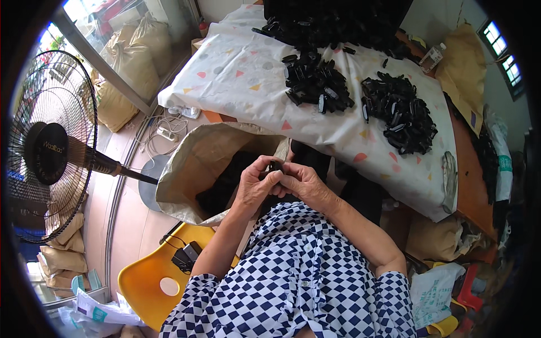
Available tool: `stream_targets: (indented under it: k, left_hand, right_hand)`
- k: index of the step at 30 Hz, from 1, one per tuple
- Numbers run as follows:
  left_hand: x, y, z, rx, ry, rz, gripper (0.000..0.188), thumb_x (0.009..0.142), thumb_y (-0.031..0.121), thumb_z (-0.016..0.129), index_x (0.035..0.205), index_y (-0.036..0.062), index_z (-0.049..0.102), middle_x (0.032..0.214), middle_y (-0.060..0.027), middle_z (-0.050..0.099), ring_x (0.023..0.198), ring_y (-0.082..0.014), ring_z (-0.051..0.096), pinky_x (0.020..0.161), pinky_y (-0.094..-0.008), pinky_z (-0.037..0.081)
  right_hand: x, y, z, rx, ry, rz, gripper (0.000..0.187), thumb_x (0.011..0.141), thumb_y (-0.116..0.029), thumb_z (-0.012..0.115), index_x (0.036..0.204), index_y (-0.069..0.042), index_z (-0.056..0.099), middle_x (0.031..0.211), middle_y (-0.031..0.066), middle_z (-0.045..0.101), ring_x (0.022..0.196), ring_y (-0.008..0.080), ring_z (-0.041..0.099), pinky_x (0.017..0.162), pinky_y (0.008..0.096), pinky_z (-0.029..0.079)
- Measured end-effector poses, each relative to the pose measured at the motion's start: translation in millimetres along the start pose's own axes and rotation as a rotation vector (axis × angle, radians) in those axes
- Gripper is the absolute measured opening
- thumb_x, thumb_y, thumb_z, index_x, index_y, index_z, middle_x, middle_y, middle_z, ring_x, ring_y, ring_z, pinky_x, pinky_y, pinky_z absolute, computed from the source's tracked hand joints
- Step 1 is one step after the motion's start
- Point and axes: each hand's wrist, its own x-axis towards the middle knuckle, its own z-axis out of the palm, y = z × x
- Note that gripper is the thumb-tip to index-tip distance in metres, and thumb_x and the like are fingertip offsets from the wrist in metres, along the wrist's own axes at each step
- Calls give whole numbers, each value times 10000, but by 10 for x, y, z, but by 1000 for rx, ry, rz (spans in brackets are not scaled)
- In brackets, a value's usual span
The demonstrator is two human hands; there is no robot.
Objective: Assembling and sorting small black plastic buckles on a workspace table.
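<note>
Close together above my lap, my left hand [255, 181] and my right hand [309, 187] both pinch a small black plastic piece [275, 166] between thumbs and fingers. Much of the piece is hidden by the fingers, so its exact kind cannot be made out. Just left of the hands stands a large open woven sack [183, 163], with a dark heap of black pieces [217, 188] inside. Two piles of similar small black pieces lie on the table beyond, a left one [318, 83] and a right one [400, 115]. A bigger heap [332, 28] covers the table's far end.
A patterned white cloth covers the table [236, 67]. A standing fan [52, 152] is at the left, near a yellow chair [141, 281] carrying a black adapter [187, 256]. A clear bottle [433, 57] and grey glove-like cloth [449, 177] lie along the table's right side.
</note>
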Motion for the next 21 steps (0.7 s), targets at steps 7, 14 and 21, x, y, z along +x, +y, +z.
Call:
stream_targets:
  k: [7,14,21]
  left_hand:
    - [57,-74,91,-178,5,-8,188,910,159,628,1034,19,604,695,8,585,555,-51,532,510,-175,452]
    - [139,-27,-96,135,237,-27,184,914,191,599,1003,34,630,752,30,581,574,-23,484,474,-176,387]
    - [187,136,-975,1388,504,529,314,793,171,689,1069,58,590,1097,-123,597,985,-309,571,861,-416,452]
  right_hand:
    - [-43,-19,-14,-63,43,-55,265,949,-218,566,1111,-8,574,878,31,637,756,68,589,710,203,501]
    - [79,-19,-123,-22,70,129,465,949,-167,559,1351,22,422,959,68,631,814,112,626,717,232,527]
    - [-48,-435,-765,-518,531,-184,212,918,-151,579,1086,-23,586,929,46,627,750,101,624,585,224,496]
